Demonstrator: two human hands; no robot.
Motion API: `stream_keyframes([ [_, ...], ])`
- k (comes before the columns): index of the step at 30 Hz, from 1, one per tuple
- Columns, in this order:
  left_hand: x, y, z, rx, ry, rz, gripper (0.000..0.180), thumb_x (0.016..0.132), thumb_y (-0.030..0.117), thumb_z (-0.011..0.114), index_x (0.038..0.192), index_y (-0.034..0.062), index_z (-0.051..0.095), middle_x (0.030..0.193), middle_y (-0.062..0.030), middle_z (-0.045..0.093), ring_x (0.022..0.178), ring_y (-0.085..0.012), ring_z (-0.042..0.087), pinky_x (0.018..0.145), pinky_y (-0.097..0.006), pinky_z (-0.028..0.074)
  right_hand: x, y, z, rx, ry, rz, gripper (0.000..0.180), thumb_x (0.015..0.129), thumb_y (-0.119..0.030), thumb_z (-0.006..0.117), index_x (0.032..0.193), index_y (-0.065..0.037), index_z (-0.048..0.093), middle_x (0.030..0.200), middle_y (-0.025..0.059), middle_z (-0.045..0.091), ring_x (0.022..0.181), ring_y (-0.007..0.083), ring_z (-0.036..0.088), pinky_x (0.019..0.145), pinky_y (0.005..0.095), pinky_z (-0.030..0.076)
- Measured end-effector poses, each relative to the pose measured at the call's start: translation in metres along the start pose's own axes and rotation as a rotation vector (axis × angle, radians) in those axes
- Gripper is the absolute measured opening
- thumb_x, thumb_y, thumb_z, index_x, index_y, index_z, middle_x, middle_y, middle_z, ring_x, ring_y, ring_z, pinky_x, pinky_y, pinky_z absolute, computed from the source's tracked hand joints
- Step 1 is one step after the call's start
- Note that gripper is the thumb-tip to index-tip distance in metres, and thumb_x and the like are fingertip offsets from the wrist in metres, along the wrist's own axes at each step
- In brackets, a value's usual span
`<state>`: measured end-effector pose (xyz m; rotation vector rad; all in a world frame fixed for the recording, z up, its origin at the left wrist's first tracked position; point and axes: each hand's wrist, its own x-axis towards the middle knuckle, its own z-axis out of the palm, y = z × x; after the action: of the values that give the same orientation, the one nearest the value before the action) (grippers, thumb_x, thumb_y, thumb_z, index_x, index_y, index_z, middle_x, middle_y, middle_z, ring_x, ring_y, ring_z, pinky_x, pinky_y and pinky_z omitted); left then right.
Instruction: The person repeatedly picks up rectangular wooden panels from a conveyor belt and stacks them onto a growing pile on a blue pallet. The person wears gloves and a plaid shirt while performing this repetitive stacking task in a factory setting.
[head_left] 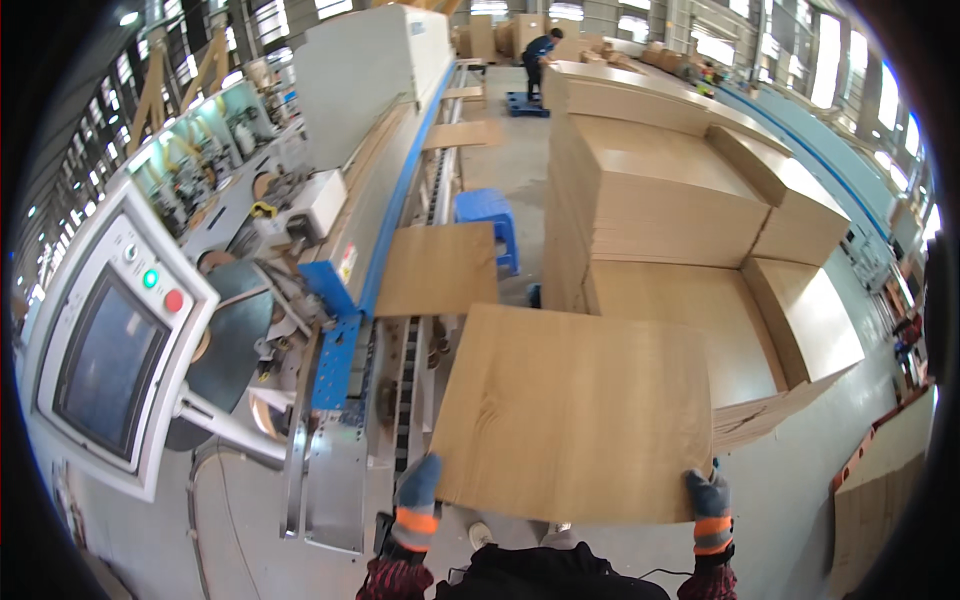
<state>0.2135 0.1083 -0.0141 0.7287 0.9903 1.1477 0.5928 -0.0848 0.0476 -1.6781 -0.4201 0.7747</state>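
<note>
A flat rectangular wood-grain board (575, 415) is held out level in front of me. My left hand (418, 488), in a grey and orange work glove, is closed on its near left corner. At the near right corner my right hand (709, 497), gloved the same way, grips the edge. Both thumbs or fingers lie along the board's rim, and the fingers beneath are hidden. Just beyond its far left corner, another wood-grain board (440, 268) lies on the machine's feed track (405, 385), against the blue guide.
Tall stacks of boards (680, 215) stand to the right. A control panel (120, 340) with a screen juts in at left, beside the long machine (370, 85). A blue plastic stool (488, 222) stands beyond the track. Far off, a person (540, 62) stands by a blue pallet (527, 105).
</note>
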Motion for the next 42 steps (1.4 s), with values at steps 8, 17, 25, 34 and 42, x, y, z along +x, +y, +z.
stream_keyframes([
  [8, -0.060, -0.001, -0.164, 0.509, 0.732, -0.091, 0.038, 0.080, 0.034, 0.060, 0.095, -0.0003, 0.059, 0.073, -0.0085, 0.062, 0.068, -0.0216, 0.061, 0.065, -0.038, 0.049, -0.032, 0.031, 0.139, -0.001, -0.356, 0.066, 0.017, 0.080, -0.012, 0.062, 0.093, -0.001, 0.062, 0.077, -0.0013, 0.061, 0.065, 0.0065, 0.053, 0.058, 0.0212, 0.043],
  [17, -0.062, 0.010, -0.126, 1.633, 0.253, 0.532, 0.056, 0.072, 0.038, 0.056, 0.115, 0.0017, 0.048, 0.128, -0.0254, 0.036, 0.120, -0.0428, 0.031, 0.101, -0.051, 0.024, -0.050, 0.169, 0.251, -0.314, -0.337, 0.075, 0.022, 0.080, -0.022, 0.064, 0.089, -0.002, 0.062, 0.074, 0.0039, 0.063, 0.065, 0.0099, 0.054, 0.058, 0.0261, 0.045],
  [25, 0.009, -0.011, -0.103, 1.722, 0.180, 0.753, 0.050, 0.071, 0.028, 0.052, 0.109, -0.0043, 0.047, 0.121, -0.0227, 0.041, 0.116, -0.0397, 0.036, 0.100, -0.049, 0.026, -0.014, 0.172, 0.291, -0.502, -0.282, 0.024, 0.045, 0.075, -0.044, 0.061, 0.084, -0.001, 0.061, 0.072, 0.0196, 0.061, 0.073, 0.0359, 0.059, 0.066, 0.0400, 0.045],
  [34, 0.053, -0.010, -0.089, 1.681, 0.183, 0.635, 0.052, 0.075, 0.027, 0.050, 0.116, -0.0050, 0.045, 0.124, -0.0228, 0.040, 0.119, -0.0394, 0.033, 0.102, -0.048, 0.023, 0.007, 0.068, 0.271, -0.710, -0.631, -0.387, 0.040, 0.080, -0.038, 0.057, 0.097, -0.002, 0.056, 0.090, 0.0182, 0.060, 0.083, 0.0314, 0.057, 0.072, 0.0364, 0.045],
  [42, 0.069, -0.016, -0.090, 1.699, 0.193, 0.792, 0.048, 0.074, 0.024, 0.052, 0.113, -0.0035, 0.045, 0.124, -0.0231, 0.041, 0.117, -0.0408, 0.035, 0.100, -0.050, 0.025, 0.193, -0.116, 0.081, -0.166, -0.149, -0.859, 0.025, 0.086, -0.011, 0.045, 0.109, -0.004, 0.053, 0.103, 0.0095, 0.058, 0.091, 0.0225, 0.055, 0.074, 0.0330, 0.045],
])
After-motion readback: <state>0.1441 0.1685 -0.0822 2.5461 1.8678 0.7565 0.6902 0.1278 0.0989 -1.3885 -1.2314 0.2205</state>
